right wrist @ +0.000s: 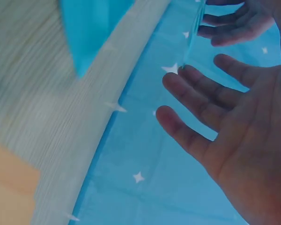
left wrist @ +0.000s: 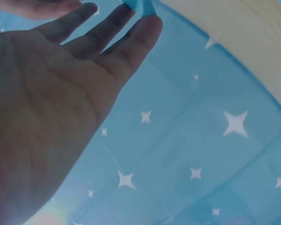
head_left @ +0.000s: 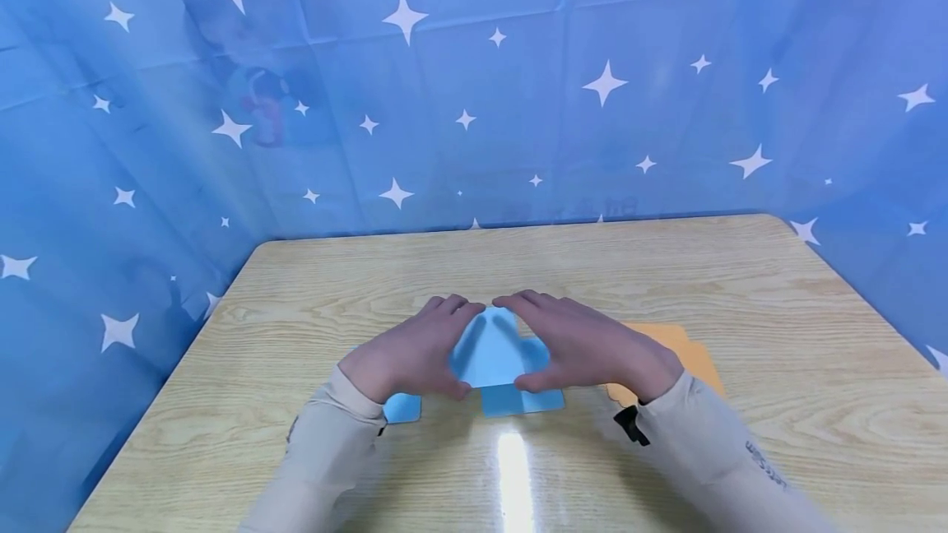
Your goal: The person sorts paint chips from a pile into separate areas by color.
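Between my two hands is a light blue sheet (head_left: 487, 352), raised in front of other blue pieces. My left hand (head_left: 418, 348) holds its left edge, with the index fingertip near the top corner and the thumb near the bottom one. On the opposite edge my right hand (head_left: 581, 345) holds it the same way. Seen edge-on in the right wrist view, the sheet (right wrist: 193, 37) is thin and meets the fingertips. Only a bit of blue sheet (left wrist: 140, 5) shows at the left fingertips. Flat blue pieces (head_left: 544, 401) lie behind it on the table.
Another blue piece (head_left: 402, 408) lies on the wooden table (head_left: 355, 278), partly hidden by my left wrist. Overlapping orange pieces (head_left: 696, 352) lie to the right, partly behind my right forearm. A blue curtain (head_left: 474, 81) with white stars hangs beyond the table.
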The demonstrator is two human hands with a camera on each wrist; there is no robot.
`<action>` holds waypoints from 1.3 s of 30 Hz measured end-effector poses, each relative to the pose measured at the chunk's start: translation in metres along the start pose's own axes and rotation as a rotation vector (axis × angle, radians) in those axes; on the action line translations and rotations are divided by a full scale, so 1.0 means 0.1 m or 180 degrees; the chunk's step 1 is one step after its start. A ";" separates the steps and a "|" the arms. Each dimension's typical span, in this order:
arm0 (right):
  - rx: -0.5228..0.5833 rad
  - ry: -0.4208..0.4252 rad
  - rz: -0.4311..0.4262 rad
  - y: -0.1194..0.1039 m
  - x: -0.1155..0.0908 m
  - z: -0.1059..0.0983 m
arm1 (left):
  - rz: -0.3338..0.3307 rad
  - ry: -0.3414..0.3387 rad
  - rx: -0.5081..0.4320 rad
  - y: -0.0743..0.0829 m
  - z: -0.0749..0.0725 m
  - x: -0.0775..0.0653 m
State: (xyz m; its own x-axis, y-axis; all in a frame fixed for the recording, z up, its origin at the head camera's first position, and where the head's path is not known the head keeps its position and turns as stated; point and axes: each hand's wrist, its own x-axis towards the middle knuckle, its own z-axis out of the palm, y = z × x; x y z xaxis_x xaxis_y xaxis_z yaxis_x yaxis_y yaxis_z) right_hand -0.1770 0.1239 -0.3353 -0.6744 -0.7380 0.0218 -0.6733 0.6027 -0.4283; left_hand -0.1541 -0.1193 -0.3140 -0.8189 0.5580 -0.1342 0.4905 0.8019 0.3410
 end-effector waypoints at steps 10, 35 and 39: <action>0.0045 0.0112 0.0022 -0.31 0.28 0.11 | -0.0068 0.0050 0.0096 -0.23 -0.15 -0.32; -0.0540 -0.0001 0.0245 -0.89 0.88 0.62 | -0.0170 0.0060 0.0020 -0.80 -0.09 -0.79; -0.0525 -0.0120 0.0330 -0.92 0.89 0.73 | -0.0076 0.0078 0.0037 -0.85 0.04 -0.81</action>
State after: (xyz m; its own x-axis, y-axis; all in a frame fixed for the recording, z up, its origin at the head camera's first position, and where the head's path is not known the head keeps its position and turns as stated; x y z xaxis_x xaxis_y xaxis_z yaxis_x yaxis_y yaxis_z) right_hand -0.1532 -0.0197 -0.3595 -0.7330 -0.6784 -0.0499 -0.6435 0.7153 -0.2726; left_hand -0.1285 -0.2316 -0.3357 -0.8375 0.5333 -0.1193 0.4740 0.8175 0.3271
